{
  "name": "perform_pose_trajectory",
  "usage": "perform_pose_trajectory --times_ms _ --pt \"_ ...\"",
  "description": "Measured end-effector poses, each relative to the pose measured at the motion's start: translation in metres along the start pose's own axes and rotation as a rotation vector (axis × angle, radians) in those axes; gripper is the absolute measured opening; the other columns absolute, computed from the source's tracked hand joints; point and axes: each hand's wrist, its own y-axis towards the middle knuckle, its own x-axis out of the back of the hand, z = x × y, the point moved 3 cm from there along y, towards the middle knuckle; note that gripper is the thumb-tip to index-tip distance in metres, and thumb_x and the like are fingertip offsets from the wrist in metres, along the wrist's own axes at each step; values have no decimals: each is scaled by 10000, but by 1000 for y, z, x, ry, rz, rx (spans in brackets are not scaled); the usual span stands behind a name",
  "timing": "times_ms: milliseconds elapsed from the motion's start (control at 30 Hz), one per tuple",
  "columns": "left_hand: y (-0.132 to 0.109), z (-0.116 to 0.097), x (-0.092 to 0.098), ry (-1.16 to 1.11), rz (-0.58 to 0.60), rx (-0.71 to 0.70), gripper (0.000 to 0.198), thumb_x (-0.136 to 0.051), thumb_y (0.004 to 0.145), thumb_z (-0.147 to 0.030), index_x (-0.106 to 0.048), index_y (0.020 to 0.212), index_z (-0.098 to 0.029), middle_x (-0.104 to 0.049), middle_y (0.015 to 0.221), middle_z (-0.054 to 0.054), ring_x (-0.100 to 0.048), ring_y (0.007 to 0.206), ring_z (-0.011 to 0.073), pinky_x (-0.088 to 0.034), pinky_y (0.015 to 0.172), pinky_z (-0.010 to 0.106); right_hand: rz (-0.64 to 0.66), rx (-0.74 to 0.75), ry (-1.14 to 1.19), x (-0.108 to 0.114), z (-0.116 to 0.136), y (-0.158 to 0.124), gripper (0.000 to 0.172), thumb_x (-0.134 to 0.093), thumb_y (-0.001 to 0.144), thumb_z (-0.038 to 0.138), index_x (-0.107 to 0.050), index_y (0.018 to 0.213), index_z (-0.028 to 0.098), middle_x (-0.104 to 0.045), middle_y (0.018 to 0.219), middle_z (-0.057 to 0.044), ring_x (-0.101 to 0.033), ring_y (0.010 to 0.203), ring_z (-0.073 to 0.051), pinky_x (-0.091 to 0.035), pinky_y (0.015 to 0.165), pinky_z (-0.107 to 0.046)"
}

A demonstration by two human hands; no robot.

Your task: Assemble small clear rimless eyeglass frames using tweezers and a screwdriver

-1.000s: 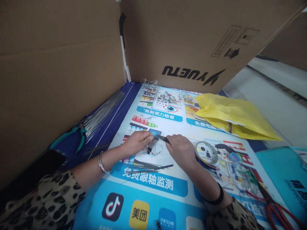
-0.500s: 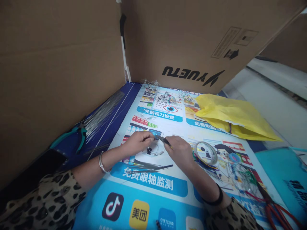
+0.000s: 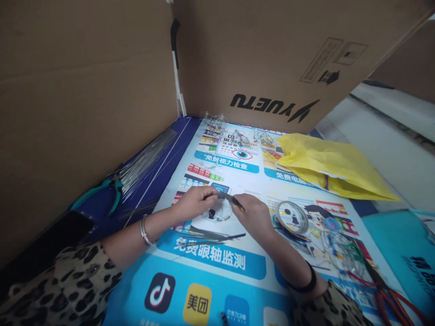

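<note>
My left hand (image 3: 194, 202) is closed in a pinch on a thin beaded wire bracelet (image 3: 222, 219). The bracelet's loop hangs between my two hands, with several small pale beads along its lower curve. Dark pliers (image 3: 232, 199) with a bit of yellow on the handle are gripped in my right hand (image 3: 253, 215). Their jaws point left and meet the bracelet at my left fingertips; the exact contact is too small to make out. On the printed sheet just below lies a bundle of short dark wires (image 3: 214, 236).
Teal-handled pliers (image 3: 115, 192) and a fan of straight wires (image 3: 147, 160) lie at left. To the right are a tape roll (image 3: 292, 217), tangled coloured wires (image 3: 343, 249), red-handled scissors (image 3: 390, 294) and a yellow bag (image 3: 326, 163). Cardboard walls (image 3: 244, 59) stand behind.
The pliers in my right hand have turned slightly, and the bracelet's loop has shifted a little. My left hand stays almost in place.
</note>
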Motion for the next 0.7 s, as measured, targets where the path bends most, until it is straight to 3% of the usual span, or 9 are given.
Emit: perform_pose_trajectory --times_ms 500,700 --pt "0 -2 1 28 19 -23 194 -392 798 -202 -521 660 -156 -455 560 -44 -439 530 71 -322 499 176 14 20 24 -1 0 -1 121 -510 805 273 -609 803 205 -640 762 -9 -567 727 -146 -387 651 -243" --pt "0 -1 3 -51 26 37 187 -404 802 -241 -549 716 -160 -460 569 -46 -436 492 63 -335 466 165 -157 105 41 8 -9 1 140 -497 797 223 -621 849 183 -634 766 -47 -561 763 -165 -423 720 -282"
